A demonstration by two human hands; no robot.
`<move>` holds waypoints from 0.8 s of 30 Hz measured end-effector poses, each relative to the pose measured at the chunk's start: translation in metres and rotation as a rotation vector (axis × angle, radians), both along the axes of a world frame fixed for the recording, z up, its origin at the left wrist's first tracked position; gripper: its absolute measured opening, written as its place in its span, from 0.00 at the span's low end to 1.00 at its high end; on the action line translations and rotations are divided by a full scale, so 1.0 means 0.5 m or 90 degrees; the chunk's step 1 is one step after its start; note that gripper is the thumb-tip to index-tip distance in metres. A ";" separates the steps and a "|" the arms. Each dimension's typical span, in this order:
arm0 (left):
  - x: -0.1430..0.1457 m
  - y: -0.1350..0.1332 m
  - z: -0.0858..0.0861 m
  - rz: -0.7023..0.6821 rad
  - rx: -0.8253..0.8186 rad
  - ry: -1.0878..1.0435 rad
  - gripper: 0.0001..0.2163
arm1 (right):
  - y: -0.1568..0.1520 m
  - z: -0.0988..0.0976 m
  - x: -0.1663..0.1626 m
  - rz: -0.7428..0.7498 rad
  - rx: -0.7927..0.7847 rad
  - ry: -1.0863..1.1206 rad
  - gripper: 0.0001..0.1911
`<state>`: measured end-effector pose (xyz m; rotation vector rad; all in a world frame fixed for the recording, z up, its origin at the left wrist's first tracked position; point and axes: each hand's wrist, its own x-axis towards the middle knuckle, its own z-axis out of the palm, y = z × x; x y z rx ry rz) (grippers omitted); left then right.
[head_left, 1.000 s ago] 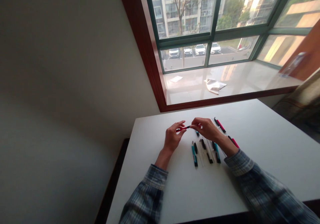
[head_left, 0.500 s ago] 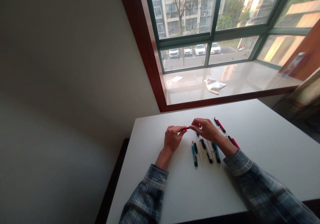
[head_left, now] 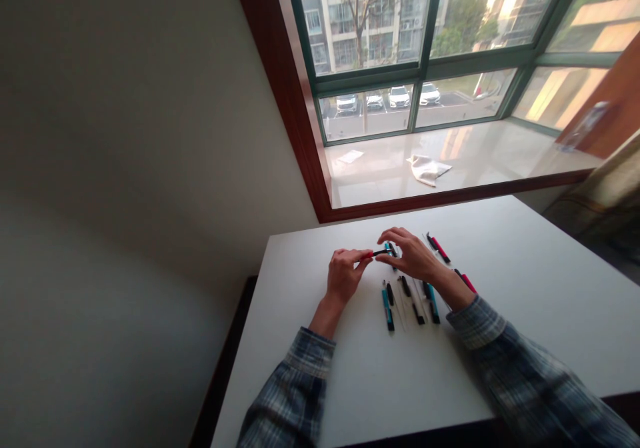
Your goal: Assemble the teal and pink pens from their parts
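Observation:
My left hand [head_left: 343,273] is closed on one end of a red and black pen [head_left: 376,253] held just above the white table [head_left: 500,288]. My right hand [head_left: 411,255] pinches the pen's black end from the other side. Below my right hand lie several pens and pen parts in a row: a blue pen [head_left: 388,301], a black piece [head_left: 417,311] and another blue pen [head_left: 433,303]. Two red pens [head_left: 441,249] [head_left: 468,281] lie to the right, the nearer one partly hidden by my right wrist.
The table stands against a wide window sill [head_left: 480,161] with a crumpled white cloth [head_left: 427,168] and a paper scrap [head_left: 351,157] on it. A plain wall is on the left. A brown chair back [head_left: 600,195] shows at the right edge.
My hands have drawn together on the red and black pen, so less of it shows between them. The view has shifted slightly. The pens on the table have not moved.

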<state>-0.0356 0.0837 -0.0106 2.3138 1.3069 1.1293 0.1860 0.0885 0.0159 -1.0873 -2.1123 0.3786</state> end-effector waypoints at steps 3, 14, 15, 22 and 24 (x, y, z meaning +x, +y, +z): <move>-0.001 0.001 -0.001 0.006 0.004 -0.011 0.06 | 0.003 -0.007 0.001 0.012 0.018 0.009 0.09; -0.006 0.004 -0.007 -0.001 -0.004 -0.004 0.06 | -0.002 -0.003 -0.001 0.023 0.006 0.009 0.10; -0.006 0.003 -0.008 -0.003 -0.005 0.000 0.05 | -0.003 -0.002 0.000 0.024 0.001 0.004 0.11; -0.008 0.004 -0.009 0.005 -0.006 0.009 0.05 | -0.002 -0.007 -0.001 0.024 0.023 0.018 0.09; -0.008 0.003 -0.007 0.005 0.001 0.019 0.06 | -0.002 -0.009 -0.002 0.015 0.012 0.014 0.12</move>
